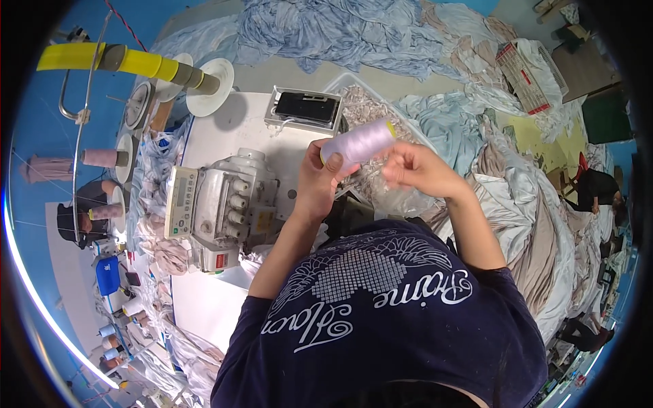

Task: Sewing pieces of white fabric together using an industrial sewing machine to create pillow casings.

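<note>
A lilac spool of sewing thread (362, 143) with a yellow end lies tilted in my left hand (317, 175), whose fingers and thumb wrap round its lower left end. Beside the spool's right side is my right hand (420, 168), its fingers curled together in a pinch. Whether a thread end is between those fingertips is too small to make out. Both hands are raised in front of my chest, above the right edge of the white sewing table (262, 109).
An overlock sewing machine (235, 197) stands on the table, left of my hands. Behind it is a metal tray (306, 109) with a dark phone-like slab. A plastic bin (340, 81) of fabric scraps sits beyond my hands. Thread stand poles (85, 112) rise at left; cloth heaps (524, 231) lie right.
</note>
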A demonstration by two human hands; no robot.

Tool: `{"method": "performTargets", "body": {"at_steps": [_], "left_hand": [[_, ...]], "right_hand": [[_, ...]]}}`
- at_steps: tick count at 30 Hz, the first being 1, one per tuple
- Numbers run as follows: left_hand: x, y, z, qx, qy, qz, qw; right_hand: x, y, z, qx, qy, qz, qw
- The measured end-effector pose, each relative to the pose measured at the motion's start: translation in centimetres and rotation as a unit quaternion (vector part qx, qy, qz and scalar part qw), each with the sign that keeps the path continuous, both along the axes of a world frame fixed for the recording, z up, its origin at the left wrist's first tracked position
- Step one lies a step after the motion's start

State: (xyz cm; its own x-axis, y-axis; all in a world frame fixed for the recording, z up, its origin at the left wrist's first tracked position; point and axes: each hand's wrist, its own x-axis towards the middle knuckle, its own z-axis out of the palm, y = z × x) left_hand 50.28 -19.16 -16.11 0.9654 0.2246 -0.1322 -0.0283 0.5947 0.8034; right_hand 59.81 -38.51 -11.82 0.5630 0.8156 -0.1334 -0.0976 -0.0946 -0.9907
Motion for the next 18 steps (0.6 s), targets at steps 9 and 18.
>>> {"method": "performTargets", "body": {"at_steps": [9,18], "left_hand": [[0.5,1.0,-1.1,-0.239,0.056,-0.003,0.969],[0.2,1.8,-1.5,-0.309,0.056,-0.024,0.949]], "right_hand": [[2.8,-5.7,2.4,0.063,-0.07,-0.218,0.971],[5.9,-14.2,2.6,0.246,0.007,-0.304,0.92]]}}
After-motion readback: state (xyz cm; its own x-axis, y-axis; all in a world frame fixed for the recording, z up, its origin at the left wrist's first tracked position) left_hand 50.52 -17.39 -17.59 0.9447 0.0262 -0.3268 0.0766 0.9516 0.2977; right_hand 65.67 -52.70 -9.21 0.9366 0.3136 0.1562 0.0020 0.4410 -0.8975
